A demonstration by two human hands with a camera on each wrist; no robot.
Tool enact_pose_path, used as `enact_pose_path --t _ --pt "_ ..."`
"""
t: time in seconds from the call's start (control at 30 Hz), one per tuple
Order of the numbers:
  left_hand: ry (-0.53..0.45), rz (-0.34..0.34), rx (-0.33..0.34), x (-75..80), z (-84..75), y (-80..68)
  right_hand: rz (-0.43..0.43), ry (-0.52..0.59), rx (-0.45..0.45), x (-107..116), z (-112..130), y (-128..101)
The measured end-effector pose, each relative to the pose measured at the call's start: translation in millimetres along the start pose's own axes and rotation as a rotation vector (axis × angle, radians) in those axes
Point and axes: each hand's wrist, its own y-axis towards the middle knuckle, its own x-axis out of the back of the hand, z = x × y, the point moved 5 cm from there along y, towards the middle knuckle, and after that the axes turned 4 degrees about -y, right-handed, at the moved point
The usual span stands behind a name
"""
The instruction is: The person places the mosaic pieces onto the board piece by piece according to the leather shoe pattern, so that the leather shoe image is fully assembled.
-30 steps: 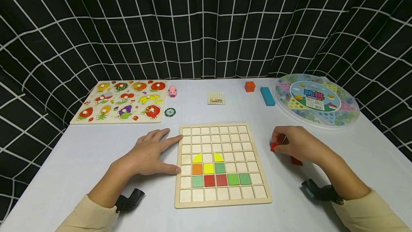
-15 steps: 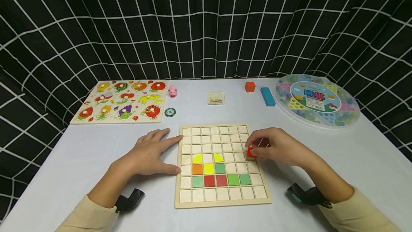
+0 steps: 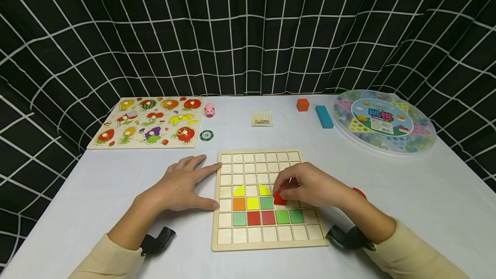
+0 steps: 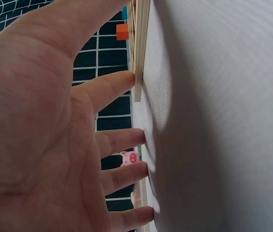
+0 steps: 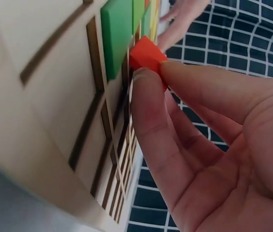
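A wooden grid board (image 3: 271, 244) lies flat in front of me, with green, red, orange and yellow pieces set in some of its squares. My right hand (image 3: 306, 184) pinches a red square tile (image 3: 280, 199) between thumb and fingers, over the cell right of a green tile (image 3: 266, 203). The right wrist view shows that red tile (image 5: 148, 54) tilted at the fingertips, close to the grid. Spread and fairly straight, my left hand (image 3: 180, 188) touches the board's left edge with index finger and thumb; in the left wrist view its fingertips (image 4: 139, 137) rest on the tablecloth.
A fruit puzzle board (image 3: 151, 122), a pink pig (image 3: 209, 110) and a round chip (image 3: 206, 135) stand back left. Behind the grid lie a small pattern card (image 3: 261, 118), an orange cube (image 3: 303, 105), a blue block (image 3: 324, 116) and a round clear game box (image 3: 383, 119).
My right hand has picked up the red tile from the table on the right and carried it left over the board. The left hand has stayed at the board's edge.
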Motion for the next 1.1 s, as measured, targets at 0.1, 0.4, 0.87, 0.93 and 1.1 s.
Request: enact_pose_path --t 0.1,0.4,0.87,0.93,1.1 --pt "0.003 0.000 0.000 -0.6 0.0 0.2 0.011 -0.006 0.008 -3 2 2" --pt "0.013 -0.002 0.001 -0.4 -0.6 0.1 -0.007 -0.079 0.000 -7 5 3" --pt "0.016 0.010 -0.002 -0.7 -1.8 1.4 -0.052 -0.077 0.016 14 -7 -20" --pt "0.018 0.011 -0.002 -0.7 -1.8 1.7 -0.067 -0.078 0.002 22 -12 -26" --pt "0.021 0.006 -0.003 -0.9 -0.6 1.1 -0.101 -0.096 -0.025 38 -25 -43"
